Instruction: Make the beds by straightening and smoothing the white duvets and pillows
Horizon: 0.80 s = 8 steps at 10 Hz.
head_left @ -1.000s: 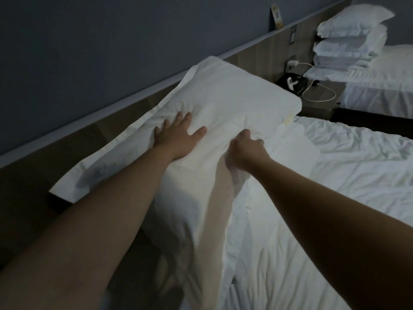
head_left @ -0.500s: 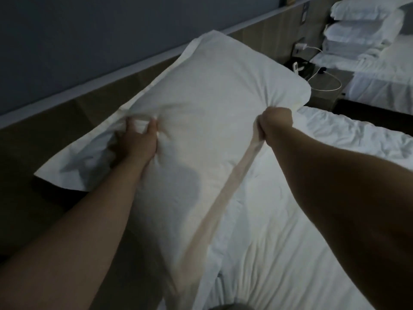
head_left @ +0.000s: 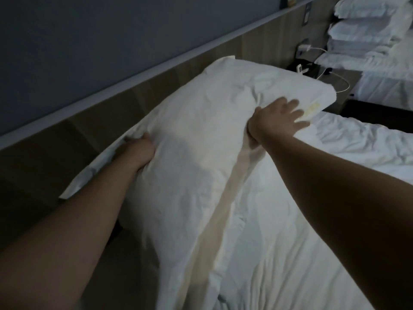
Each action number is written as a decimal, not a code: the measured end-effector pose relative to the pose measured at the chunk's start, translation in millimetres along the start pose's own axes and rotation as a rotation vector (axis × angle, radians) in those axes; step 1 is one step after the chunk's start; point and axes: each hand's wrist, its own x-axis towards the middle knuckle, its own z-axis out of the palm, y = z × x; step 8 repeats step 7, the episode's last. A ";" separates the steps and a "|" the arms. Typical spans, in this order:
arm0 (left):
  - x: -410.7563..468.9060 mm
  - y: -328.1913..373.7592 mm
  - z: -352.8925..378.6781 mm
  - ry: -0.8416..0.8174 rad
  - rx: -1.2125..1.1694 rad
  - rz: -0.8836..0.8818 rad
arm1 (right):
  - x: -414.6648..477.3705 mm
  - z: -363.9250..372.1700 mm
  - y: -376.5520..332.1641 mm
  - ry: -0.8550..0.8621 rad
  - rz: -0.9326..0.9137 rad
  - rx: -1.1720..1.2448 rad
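Observation:
A large white pillow (head_left: 201, 135) lies along the head of the near bed, against the wooden headboard panel. My left hand (head_left: 138, 148) grips the pillow's left side, its fingers sunk into the fabric. My right hand (head_left: 279, 121) lies on the pillow's right end with its fingers spread and straight, blurred by motion. A rumpled white duvet (head_left: 312, 220) covers the bed below and to the right of the pillow.
A wooden headboard panel (head_left: 111, 113) runs under a dark grey wall. A bedside table (head_left: 330, 79) with a charger, a white cable and small dark devices stands between the beds. The second bed (head_left: 384, 86) at the far right carries stacked white pillows (head_left: 368, 25).
My right hand let go of the pillow's right edge and now lies flat with spread fingers. The pillow has dropped lower onto the bed. My left hand still grips the left side.

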 end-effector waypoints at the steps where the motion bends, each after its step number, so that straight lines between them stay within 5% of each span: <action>1: -33.3 47.4 -2.8 0.059 0.142 0.323 | 1.9 -0.1 -26.0 -0.018 -0.454 0.007; 2: -65.4 64.8 30.5 0.122 0.308 0.438 | 12.8 20.4 -42.8 -0.339 -0.732 -0.147; 3: -71.5 44.5 65.4 0.196 0.426 0.493 | 26.2 47.0 -20.2 -0.406 -0.711 -0.274; 5: -69.2 34.0 79.4 0.170 0.505 0.526 | 22.3 61.3 -8.7 -0.446 -0.657 -0.286; 8: -96.2 59.7 30.2 0.139 0.377 0.580 | 17.1 -31.5 40.1 -0.314 -0.720 0.020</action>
